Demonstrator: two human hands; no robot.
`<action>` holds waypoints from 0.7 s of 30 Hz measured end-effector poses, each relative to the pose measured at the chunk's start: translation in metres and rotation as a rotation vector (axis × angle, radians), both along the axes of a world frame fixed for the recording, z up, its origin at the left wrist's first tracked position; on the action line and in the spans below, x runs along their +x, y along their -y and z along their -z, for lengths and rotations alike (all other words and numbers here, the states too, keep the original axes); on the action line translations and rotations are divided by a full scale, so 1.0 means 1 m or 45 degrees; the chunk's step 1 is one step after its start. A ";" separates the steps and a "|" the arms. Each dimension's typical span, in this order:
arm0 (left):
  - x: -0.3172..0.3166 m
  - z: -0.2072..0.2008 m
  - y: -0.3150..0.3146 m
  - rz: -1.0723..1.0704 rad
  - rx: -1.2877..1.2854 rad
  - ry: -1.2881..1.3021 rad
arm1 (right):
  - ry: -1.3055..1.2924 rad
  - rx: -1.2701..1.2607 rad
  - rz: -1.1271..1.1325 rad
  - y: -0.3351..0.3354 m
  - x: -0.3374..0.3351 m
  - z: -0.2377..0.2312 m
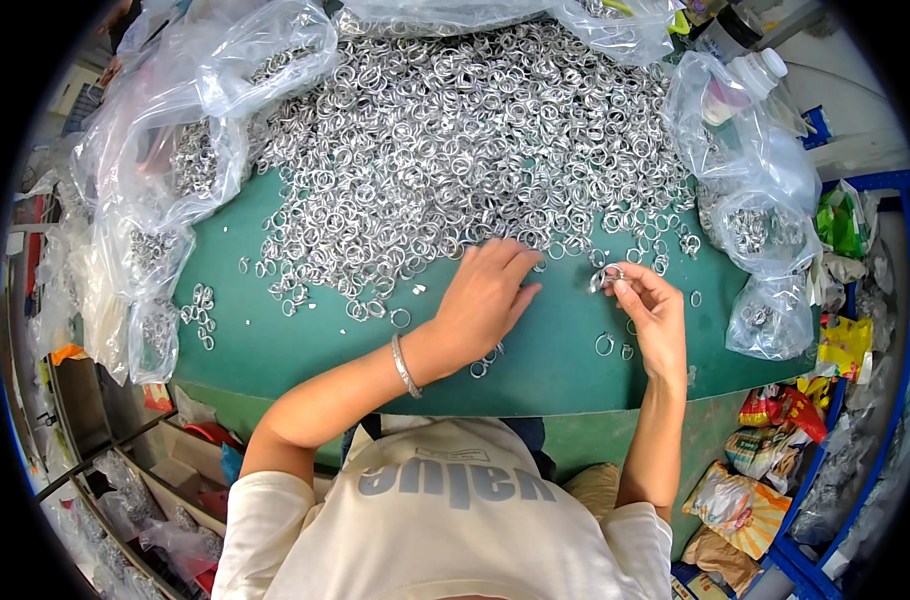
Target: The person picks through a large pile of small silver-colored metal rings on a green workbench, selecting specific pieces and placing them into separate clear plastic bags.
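A broad heap of silver-coloured metal rings point(455, 150) spreads over the green tabletop point(565, 380). My left hand point(485, 295) is at the near edge of this heap, palm down. Its fingers reach onto the rings with the thumb held apart, and a loose ring lies by the index fingertip. What lies under the palm is hidden. Off to the right, my right hand point(655, 312) pinches a few silver rings point(605, 278) between thumb and fingers, just above the table. Loose rings point(604, 344) lie beside that hand, and others point(481, 368) show below my left wrist.
Clear plastic bags holding rings line the table's left side point(165, 200), right side point(765, 230) and far edge point(455, 12). A small ring cluster point(201, 316) sits at left. Blue shelving point(900, 300) with colourful packets stands at right, boxes point(175, 465) at lower left.
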State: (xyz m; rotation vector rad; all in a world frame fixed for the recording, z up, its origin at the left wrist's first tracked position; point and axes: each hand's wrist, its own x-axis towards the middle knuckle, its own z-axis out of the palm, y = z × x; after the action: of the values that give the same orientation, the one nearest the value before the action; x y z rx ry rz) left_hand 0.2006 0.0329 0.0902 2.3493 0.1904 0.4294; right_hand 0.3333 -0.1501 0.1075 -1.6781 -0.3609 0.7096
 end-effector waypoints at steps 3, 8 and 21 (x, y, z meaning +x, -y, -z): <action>0.007 -0.008 0.009 0.064 -0.459 -0.005 | -0.173 0.112 -0.078 0.002 0.001 0.000; 0.012 -0.012 0.016 0.125 -0.978 -0.176 | -0.460 0.412 -0.171 -0.001 -0.008 -0.003; 0.000 -0.026 0.006 0.054 -1.632 -0.252 | -0.681 0.569 -0.108 -0.009 -0.029 -0.020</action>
State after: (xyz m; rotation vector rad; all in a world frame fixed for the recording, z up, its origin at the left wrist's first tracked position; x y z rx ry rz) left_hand 0.2009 0.0265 0.1159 1.1178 0.3691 -0.0055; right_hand 0.3040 -0.1406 0.1273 -1.0096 -0.1879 1.0225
